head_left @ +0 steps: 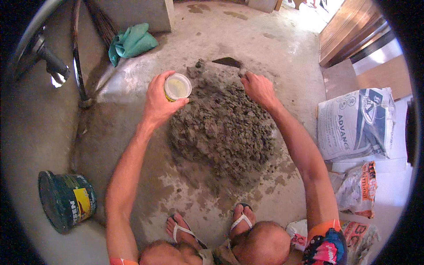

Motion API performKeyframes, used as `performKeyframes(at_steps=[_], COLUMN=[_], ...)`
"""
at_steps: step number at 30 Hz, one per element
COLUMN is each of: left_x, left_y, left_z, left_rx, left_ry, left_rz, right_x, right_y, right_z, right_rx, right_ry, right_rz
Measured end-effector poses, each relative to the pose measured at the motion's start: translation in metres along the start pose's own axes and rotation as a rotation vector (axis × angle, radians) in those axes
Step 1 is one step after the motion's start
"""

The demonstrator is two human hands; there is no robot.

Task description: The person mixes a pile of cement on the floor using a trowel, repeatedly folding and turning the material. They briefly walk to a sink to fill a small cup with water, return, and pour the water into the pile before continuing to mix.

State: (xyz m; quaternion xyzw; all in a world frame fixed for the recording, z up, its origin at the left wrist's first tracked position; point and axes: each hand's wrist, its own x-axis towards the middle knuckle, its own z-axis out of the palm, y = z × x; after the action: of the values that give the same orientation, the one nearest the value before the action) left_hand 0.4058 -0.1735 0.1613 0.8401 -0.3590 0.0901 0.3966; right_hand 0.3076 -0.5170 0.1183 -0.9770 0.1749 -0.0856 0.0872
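My left hand grips a small clear plastic tub, its round rim facing up and a pale cloudy content showing inside. The tub is over the left edge of a heap of wet grey mortar on the floor. At the heap's far right side, my right hand is closed around a trowel's handle, which the fingers mostly hide. The dark trowel blade points left along the heap's far edge, partly sunk in the mix.
To the left lies a dark green bucket. A green cloth rests by the wall, near a leaning pole. Cement bags and an orange-printed sack line the right side. My sandalled feet are close to the heap.
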Motion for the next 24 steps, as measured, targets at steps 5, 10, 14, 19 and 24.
performKeyframes(at_steps=[5, 10, 14, 19, 24], left_x=[-0.006, -0.021, -0.026, 0.002, 0.040], left_y=[0.004, -0.010, -0.029, -0.017, -0.005], left_z=[-0.007, -0.011, -0.013, 0.012, 0.029], left_rx=[-0.034, -0.052, -0.008, 0.008, 0.175], left_ry=[0.018, -0.004, -0.034, -0.104, -0.132], left_rz=[-0.054, -0.097, -0.108, -0.065, 0.179], right_x=[0.095, 0.117, 0.094, 0.023, -0.030], right_y=[-0.016, -0.015, 0.004, 0.054, 0.056], right_z=[0.069, 0.109, 0.080, 0.045, 0.043], right_rx=[0.073, 0.045, 0.020, 0.059, 0.200], right_ry=[0.021, -0.098, -0.211, -0.224, 0.049], right_rz=[-0.023, -0.301, -0.565, -0.514, -0.294])
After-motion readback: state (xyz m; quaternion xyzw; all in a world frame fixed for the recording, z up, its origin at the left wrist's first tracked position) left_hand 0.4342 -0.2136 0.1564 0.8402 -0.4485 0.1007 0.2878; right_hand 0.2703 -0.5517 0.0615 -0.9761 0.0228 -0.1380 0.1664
